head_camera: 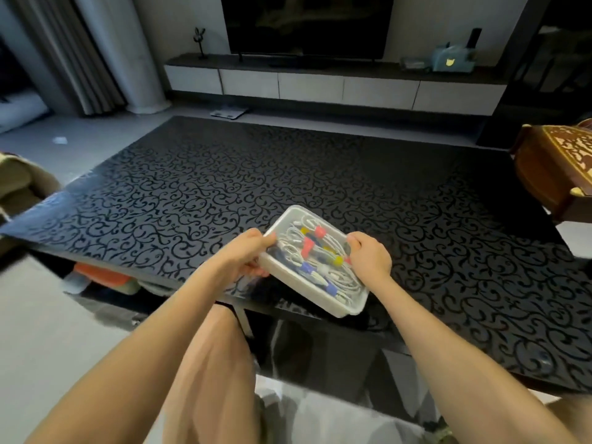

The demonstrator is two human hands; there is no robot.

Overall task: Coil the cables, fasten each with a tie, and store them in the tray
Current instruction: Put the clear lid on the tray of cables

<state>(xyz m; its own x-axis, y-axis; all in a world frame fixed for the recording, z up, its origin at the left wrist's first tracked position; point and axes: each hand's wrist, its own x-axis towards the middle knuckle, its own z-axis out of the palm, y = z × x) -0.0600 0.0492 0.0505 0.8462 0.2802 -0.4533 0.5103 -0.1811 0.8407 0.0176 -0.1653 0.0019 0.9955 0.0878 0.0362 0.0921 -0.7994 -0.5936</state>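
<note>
The person's left hand (246,255) and right hand (370,256) clamp curled fingers on opposite long rims of the white rectangular plastic tray (349,310) of tied white cables (344,277), which lies between them at the black patterned table (320,168)'s near edge, its long axis running far-left to near-right.

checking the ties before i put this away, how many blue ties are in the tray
2: one blue tie mid-tray, another closer to the tray's near corner. More may be hidden under the cables.
</note>
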